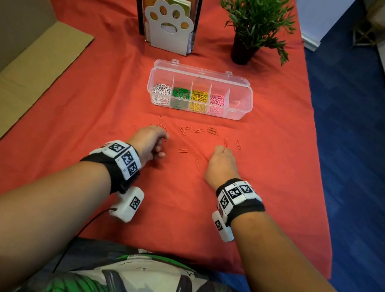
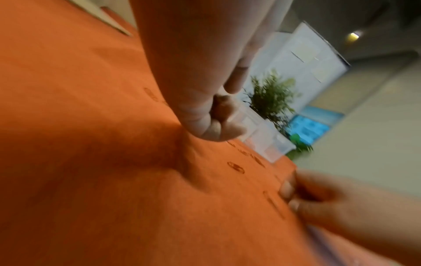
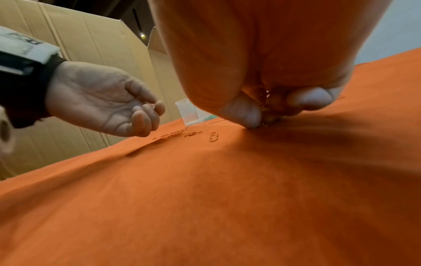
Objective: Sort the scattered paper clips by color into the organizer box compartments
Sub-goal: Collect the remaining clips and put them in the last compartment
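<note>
Several red paper clips (image 1: 183,150) lie scattered on the red cloth in front of the clear organizer box (image 1: 239,114). Its compartments hold white, green, yellow and pink clips; the rightmost one looks nearly bare. My right hand (image 1: 221,160) is down on the cloth, thumb and fingers pinching a few red clips (image 3: 265,108). My left hand (image 1: 149,140) hovers over the left cluster of clips with its fingers loosely curled. Its palm (image 3: 102,100) shows nothing in it. In the left wrist view its fingertips (image 2: 216,133) reach down close to the cloth.
A potted plant (image 1: 254,19) and a paw-shaped white bookend (image 1: 168,27) with books stand behind the box. A large cardboard box (image 1: 15,49) borders the left side. The table's right edge (image 1: 315,137) drops to blue floor.
</note>
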